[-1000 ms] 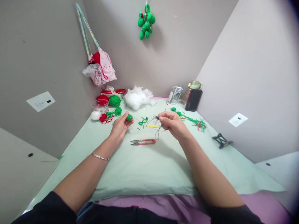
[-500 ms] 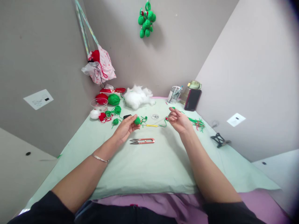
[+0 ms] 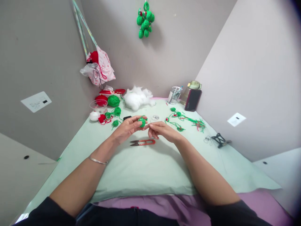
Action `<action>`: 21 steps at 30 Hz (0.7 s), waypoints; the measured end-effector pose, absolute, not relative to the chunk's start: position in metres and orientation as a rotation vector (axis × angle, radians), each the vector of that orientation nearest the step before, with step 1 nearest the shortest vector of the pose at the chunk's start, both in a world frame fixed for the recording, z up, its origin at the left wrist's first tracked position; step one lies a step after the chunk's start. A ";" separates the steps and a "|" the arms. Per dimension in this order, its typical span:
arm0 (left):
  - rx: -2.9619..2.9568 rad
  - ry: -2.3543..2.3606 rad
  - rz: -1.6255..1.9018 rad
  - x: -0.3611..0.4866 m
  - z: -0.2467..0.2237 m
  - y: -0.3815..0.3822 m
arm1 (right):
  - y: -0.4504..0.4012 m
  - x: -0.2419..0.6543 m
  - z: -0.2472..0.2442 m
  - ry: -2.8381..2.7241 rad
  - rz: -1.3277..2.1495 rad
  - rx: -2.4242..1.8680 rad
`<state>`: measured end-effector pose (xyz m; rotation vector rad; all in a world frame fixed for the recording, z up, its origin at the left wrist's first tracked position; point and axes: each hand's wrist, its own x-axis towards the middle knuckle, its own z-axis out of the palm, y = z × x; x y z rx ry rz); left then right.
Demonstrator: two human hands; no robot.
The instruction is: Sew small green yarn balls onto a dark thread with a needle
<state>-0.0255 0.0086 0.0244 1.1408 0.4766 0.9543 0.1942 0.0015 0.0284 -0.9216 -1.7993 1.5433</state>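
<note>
A small green crocheted ball [image 3: 142, 122] sits in the fingertips of the person's left hand [image 3: 127, 129], above the middle of the table [image 3: 145, 172]; the left thumb and fingers pinch it from its near and far sides. Just beside it, the right hand [image 3: 164, 130] has thumb and forefinger pressed together at the tips, the other fingers curled beneath; anything between those tips is too small to tell. On the cloth just below the hands lie orange-handled snips [image 3: 150, 142], blades pointing left. A small clear round item [image 3: 155, 117] lies beyond the right hand. Green and red yarn pieces [image 3: 180, 128] spread to the right, near a black stand [image 3: 219, 140]. Farther back are a green yarn ball [image 3: 113, 100], a white heap of stuffing [image 3: 136, 99], a clear jar [image 3: 174, 95] and a leaning phone [image 3: 193, 100]. A cluster of green crocheted pieces [image 3: 145, 24] hangs on the wall.
</note>
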 end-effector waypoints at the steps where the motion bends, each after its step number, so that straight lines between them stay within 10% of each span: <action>1: 1.141 0.499 0.983 -0.028 0.025 0.010 | 0.001 0.198 0.031 -1.836 1.595 -0.888; 21: 1.353 0.777 0.967 -0.012 -0.004 0.013 | 0.002 0.224 0.058 -1.279 1.403 -0.787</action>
